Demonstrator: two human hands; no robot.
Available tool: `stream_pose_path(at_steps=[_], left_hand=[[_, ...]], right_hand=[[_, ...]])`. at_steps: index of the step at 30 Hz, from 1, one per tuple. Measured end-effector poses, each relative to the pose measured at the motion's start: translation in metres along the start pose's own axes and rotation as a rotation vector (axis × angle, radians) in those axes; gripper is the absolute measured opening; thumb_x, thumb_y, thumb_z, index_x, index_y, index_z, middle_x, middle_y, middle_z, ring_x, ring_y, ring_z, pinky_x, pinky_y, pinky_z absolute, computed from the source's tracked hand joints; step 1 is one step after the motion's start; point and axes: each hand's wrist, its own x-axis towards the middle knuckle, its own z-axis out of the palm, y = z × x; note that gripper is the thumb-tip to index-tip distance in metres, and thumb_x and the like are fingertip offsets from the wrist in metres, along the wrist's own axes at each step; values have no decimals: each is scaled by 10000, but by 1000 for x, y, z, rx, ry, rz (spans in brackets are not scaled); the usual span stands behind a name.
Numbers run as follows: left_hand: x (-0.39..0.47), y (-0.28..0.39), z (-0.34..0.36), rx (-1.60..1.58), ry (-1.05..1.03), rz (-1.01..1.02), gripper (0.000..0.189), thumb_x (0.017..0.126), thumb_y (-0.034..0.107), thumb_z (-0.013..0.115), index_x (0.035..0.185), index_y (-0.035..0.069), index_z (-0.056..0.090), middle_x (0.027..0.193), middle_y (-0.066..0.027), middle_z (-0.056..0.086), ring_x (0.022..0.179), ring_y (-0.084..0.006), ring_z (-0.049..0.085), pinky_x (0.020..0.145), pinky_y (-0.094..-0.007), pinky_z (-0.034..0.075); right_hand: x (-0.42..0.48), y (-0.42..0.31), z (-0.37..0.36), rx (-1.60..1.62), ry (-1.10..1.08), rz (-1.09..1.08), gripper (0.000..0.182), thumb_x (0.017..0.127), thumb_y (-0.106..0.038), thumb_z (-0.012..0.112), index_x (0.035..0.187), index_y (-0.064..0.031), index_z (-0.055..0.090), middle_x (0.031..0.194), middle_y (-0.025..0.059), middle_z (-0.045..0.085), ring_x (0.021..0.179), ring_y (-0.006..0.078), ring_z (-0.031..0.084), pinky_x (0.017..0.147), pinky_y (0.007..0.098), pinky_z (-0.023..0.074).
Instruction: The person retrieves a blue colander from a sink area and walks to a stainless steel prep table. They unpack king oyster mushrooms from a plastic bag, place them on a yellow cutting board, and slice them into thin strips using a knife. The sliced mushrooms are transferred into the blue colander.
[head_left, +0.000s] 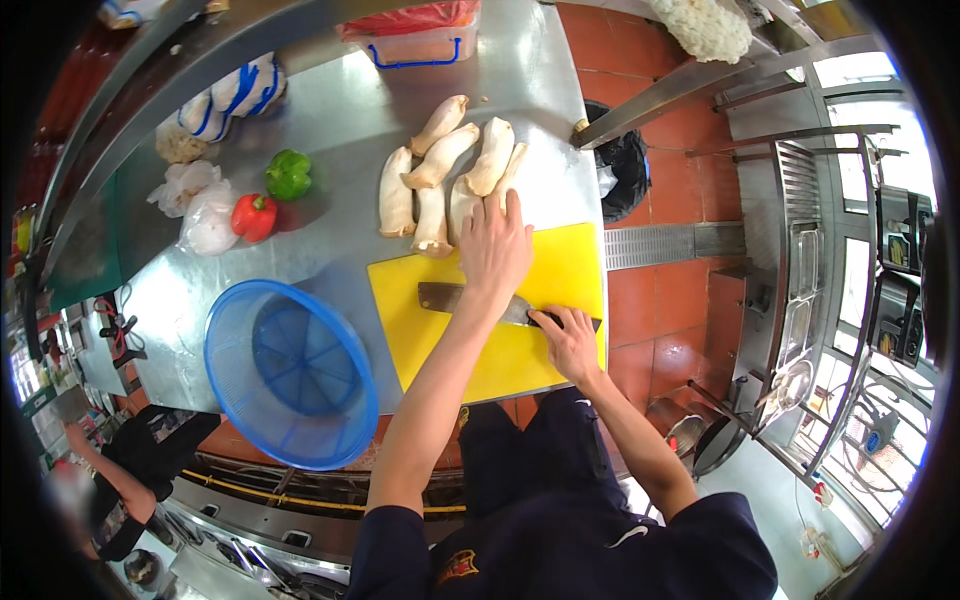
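King oyster mushrooms (442, 161), several of them, lie in a loose heap on the steel table just beyond a yellow cutting board (465, 360). My left hand (496, 251) reaches over the board, its fingertips at the nearest mushrooms on the right of the heap. Whether the fingers grip one is hidden under the hand. A cleaver (441, 296) lies flat across the board, its blade pointing left and partly covered by my left forearm. Around its black handle, at the board's right side, is my right hand (574, 341).
A blue plastic basket (217, 360) stands left of the board, overhanging the table's near edge. Beyond it are a red bell pepper (253, 219), a green bell pepper (288, 174) and white plastic bags (208, 221). A clear bin (427, 49) stands at the back. Another person (127, 480) is at far left.
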Motion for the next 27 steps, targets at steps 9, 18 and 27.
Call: stream_pose_path(at_steps=[9, 18, 27], left_hand=[[39, 26, 69, 319, 15, -83, 324, 863, 121, 678, 1143, -32, 621, 975, -158, 648, 913, -278, 631, 795, -380, 482], [55, 38, 74, 355, -31, -146, 238, 787, 43, 679, 1022, 46, 641, 967, -176, 687, 869, -290, 640, 763, -377, 480], [-97, 35, 22, 181, 140, 171, 310, 803, 78, 655, 1112, 76, 679, 1195, -68, 645, 1054, -263, 569, 862, -387, 475]], right_hand=[[-105, 26, -34, 254, 20, 354, 309, 900, -103, 676, 1201, -36, 662, 1007, 174, 677, 898, 358, 666, 786, 422, 535], [-202, 85, -49, 654, -52, 676, 209, 944, -98, 676, 1110, 9, 609, 778, 88, 665, 677, 194, 661, 612, 302, 510], [-144, 105, -70, 714, -38, 740, 131, 1008, -62, 567, 1100, -6, 493, 763, 64, 633, 561, 87, 578, 488, 265, 458]])
